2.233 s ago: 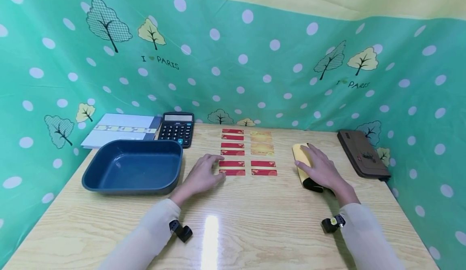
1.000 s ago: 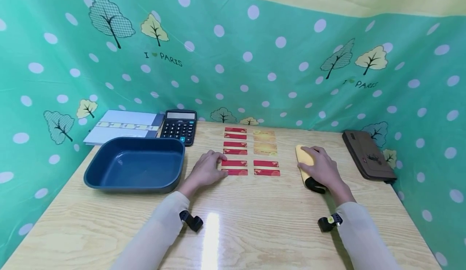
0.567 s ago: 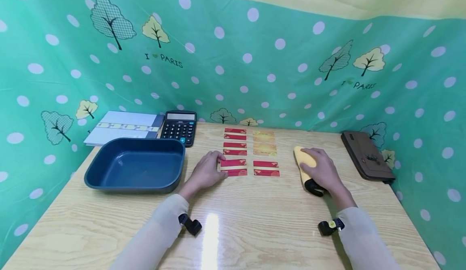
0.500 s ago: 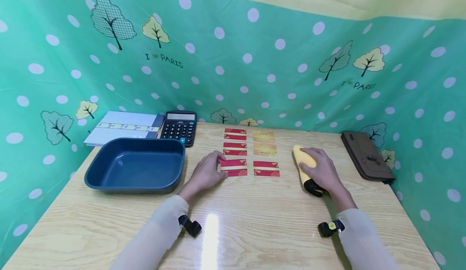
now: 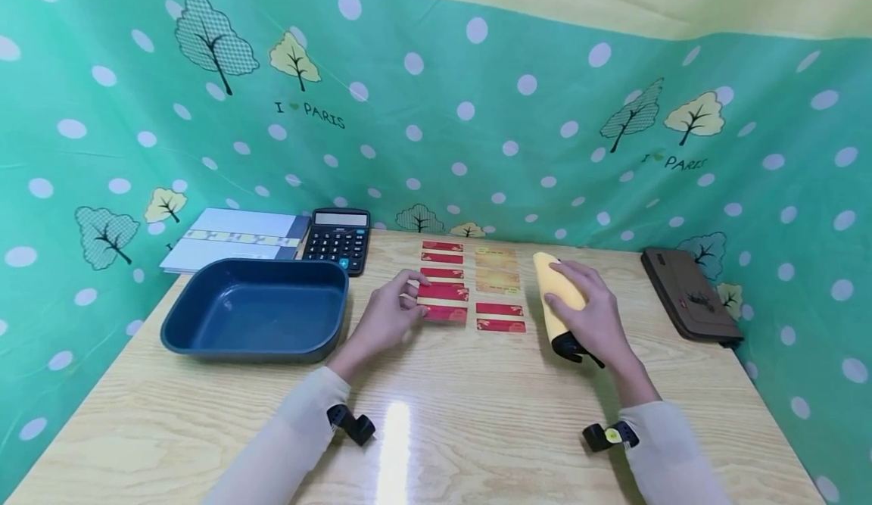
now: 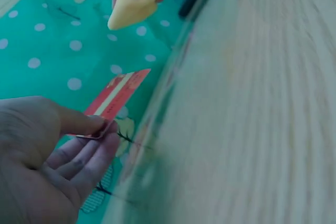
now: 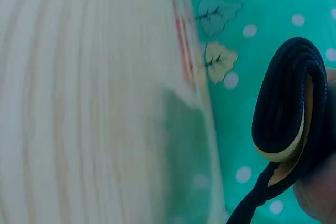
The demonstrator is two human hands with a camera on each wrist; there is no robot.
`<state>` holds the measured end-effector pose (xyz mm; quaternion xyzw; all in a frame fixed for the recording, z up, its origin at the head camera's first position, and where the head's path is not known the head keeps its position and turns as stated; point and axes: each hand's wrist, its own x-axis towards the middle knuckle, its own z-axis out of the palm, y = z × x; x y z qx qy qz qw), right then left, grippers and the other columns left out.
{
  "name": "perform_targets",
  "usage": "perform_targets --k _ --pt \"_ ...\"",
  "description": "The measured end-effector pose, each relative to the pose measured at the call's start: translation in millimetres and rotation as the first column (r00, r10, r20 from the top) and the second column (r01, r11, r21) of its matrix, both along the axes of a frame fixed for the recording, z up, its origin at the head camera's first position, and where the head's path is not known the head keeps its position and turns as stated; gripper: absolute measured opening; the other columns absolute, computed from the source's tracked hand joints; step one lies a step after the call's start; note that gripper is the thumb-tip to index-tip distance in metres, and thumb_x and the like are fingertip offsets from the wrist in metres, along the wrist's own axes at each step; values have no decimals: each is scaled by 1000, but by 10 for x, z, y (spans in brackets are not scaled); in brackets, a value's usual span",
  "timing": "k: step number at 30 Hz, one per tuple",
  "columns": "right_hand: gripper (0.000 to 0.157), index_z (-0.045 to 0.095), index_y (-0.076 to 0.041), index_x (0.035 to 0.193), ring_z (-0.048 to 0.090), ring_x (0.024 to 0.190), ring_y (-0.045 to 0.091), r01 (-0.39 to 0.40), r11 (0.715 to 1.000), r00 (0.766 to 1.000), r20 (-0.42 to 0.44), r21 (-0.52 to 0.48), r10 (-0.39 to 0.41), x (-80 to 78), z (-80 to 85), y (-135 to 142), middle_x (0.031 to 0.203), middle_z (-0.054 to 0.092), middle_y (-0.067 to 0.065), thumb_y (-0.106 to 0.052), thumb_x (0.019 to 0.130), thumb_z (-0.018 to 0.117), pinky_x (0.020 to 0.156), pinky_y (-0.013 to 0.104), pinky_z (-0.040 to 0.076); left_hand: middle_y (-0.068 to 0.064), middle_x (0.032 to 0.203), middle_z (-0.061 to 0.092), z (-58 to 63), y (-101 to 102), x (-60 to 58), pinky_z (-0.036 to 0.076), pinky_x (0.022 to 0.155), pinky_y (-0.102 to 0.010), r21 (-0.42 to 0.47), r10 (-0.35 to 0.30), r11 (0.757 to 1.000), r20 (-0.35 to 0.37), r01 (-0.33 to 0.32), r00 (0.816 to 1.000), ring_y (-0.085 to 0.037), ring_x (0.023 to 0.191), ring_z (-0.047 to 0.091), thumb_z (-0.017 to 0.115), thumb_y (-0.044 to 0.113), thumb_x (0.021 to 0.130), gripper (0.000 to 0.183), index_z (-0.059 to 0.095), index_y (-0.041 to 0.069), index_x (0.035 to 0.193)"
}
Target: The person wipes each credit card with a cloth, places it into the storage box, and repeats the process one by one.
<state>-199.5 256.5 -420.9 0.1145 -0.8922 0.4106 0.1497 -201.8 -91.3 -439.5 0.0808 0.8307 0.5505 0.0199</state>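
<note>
In the head view my left hand (image 5: pixel 387 316) pinches a red card with a cream band (image 5: pixel 444 292) by its left edge. The left wrist view shows this card (image 6: pixel 118 94) raised, between thumb and fingertips. My right hand (image 5: pixel 593 312) grips a folded yellow cloth item (image 5: pixel 559 285) with black edging, held above the table. The right wrist view shows its rolled black-and-yellow layers (image 7: pixel 286 103) and a black strap (image 7: pixel 254 198) hanging down. On the table lie several flat cards: red-banded ones (image 5: pixel 442 252), another red-banded card (image 5: pixel 500 317), and gold ones (image 5: pixel 496 258).
A deep blue tray (image 5: pixel 255 353) stands at the left of the wooden table (image 5: pixel 477 414). Behind it are white folders (image 5: pixel 232 226) and a black calculator (image 5: pixel 337 241). A brown zipped case (image 5: pixel 691 293) lies at the right. A green dotted curtain (image 5: pixel 436 149) surrounds the back.
My left hand has taken hold of the nearest left card and lifted it. My right hand has closed on the yellow cloth item, raised it and moved it left.
</note>
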Motion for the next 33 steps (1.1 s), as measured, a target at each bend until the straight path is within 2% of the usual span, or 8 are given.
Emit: perform_targets --k 4,7,12,16,24,28,33 --pt "52 65 -19 140 53 136 35 -19 998 999 -52 -55 17 40 81 -154 149 56 13 -13 91 80 101 20 45 -12 108 71 96 11 14 64 79 -28 91 10 996 -49 -5 999 -19 90 74 75 -5 89 46 62 17 127" --pt "52 66 -20 140 54 134 31 -35 995 997 -71 -94 28 57 121 -261 149 56 10 -12 90 80 92 8 41 -13 108 71 147 30 24 64 77 -24 129 34 991 -75 -24 997 -19 91 73 75 -4 89 46 62 16 129" --pt "53 65 -22 140 56 127 25 -58 990 996 -77 -129 48 80 183 -421 150 56 7 -11 90 79 84 11 47 -17 106 72 233 52 32 64 75 -23 187 74 981 -107 -53 992 -23 91 74 76 -2 89 48 61 11 133" --pt "53 65 -22 140 57 123 23 -88 984 994 -79 -158 76 88 209 -525 150 55 5 -10 90 79 81 13 51 -15 105 73 278 65 14 65 75 -22 206 91 976 -121 -65 989 -23 91 75 76 -1 89 49 62 12 134" --pt "52 66 -24 139 57 114 19 -115 973 993 -48 -200 107 95 221 -687 151 55 2 -12 90 80 77 17 55 -16 105 76 290 73 -25 66 75 -24 245 121 965 -110 -91 987 -25 91 77 78 0 89 46 65 12 132" --pt "53 66 -25 138 58 112 20 -141 968 989 -63 -206 131 92 211 -751 150 55 1 -11 89 80 75 19 56 -17 105 77 290 77 -34 66 75 -25 259 123 962 -116 -90 986 -27 91 78 78 0 89 47 65 8 133" --pt "54 67 -25 138 59 113 21 -165 966 985 -88 -201 150 85 215 -823 151 55 2 -10 88 81 74 19 56 -17 105 77 307 99 -37 66 75 -25 279 121 956 -113 -85 986 -27 90 78 78 0 89 46 66 12 132"
